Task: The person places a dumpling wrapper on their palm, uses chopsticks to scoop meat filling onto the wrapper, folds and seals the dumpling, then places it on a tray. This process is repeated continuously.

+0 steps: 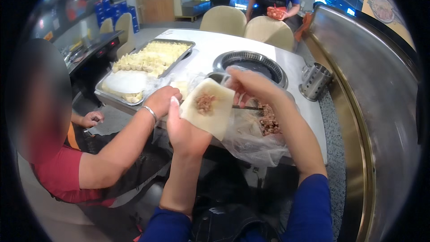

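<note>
A square, pale wonton wrapper [219, 118] lies across my left hand [188, 134], tilted, with a dab of minced meat filling [205, 103] in its middle. My left fingers are mostly hidden behind the wrapper; the thumb presses its left edge. Just right of it is my right hand [246, 85], fingers curled round a thin dark stick [248, 107], seemingly a chopstick. Below that hand sits a clear plastic bag [251, 145] with minced meat [269, 123] inside. A co-worker's hand [162, 101], wearing a bracelet, reaches in close by my left thumb.
Metal trays [190, 47] of folded wontons [152, 58] stand at the table's left; a white sheet [125, 81] covers part. A round grill [251, 58] is set into the white table [295, 65]. A perforated metal holder [316, 82] stands right. Across, a person holds a red bag [277, 12].
</note>
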{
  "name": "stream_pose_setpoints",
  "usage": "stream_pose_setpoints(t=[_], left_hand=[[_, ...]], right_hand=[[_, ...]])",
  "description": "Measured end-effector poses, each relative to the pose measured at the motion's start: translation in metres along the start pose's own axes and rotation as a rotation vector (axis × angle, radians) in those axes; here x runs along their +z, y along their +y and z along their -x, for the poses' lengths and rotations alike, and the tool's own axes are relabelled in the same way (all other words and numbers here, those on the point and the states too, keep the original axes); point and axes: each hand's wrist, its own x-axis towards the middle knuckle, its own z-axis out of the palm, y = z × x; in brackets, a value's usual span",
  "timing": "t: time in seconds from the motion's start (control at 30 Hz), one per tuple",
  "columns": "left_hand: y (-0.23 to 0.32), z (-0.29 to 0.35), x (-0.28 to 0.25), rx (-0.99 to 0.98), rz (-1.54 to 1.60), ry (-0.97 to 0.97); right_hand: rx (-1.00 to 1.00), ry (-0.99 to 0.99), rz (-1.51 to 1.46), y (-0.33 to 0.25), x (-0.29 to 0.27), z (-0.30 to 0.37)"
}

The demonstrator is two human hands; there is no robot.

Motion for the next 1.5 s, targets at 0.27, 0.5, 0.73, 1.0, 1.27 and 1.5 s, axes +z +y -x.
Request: stream_pose_setpoints(t=[0.27,0.5,0.73,1.0,1.27,1.5], left_hand=[[-0.050,-0.017,-0.001,-0.347,-0.092,0.052],[-0.065,-0.039,-0.037,-0.477,0.020,-0.215],[-0.073,-0.029,0.012,-0.263,-0.219,-0.032],[-0.058,-0.048,0.036,-0.351,-0.869,-0.370],[-0.045,-0.067,0.060,-0.401,-1.185,-0.490],[-0.050,-0.070,0.054,-0.395,-1.134,-0.536]], right_hand=[[-0.261,0.269,0.138,0.009,-0.007,0.069],[-0.671,0.305,0.684,0.035,0.028,0.081],[-0.426,0.431,0.246,0.037,0.004,0.105],[-0.392,0.426,0.111,0.030,-0.018,0.125],[-0.337,0.423,0.192,0.024,-0.029,0.137],[-0.413,0.451,0.085,0.030,-0.027,0.137]])
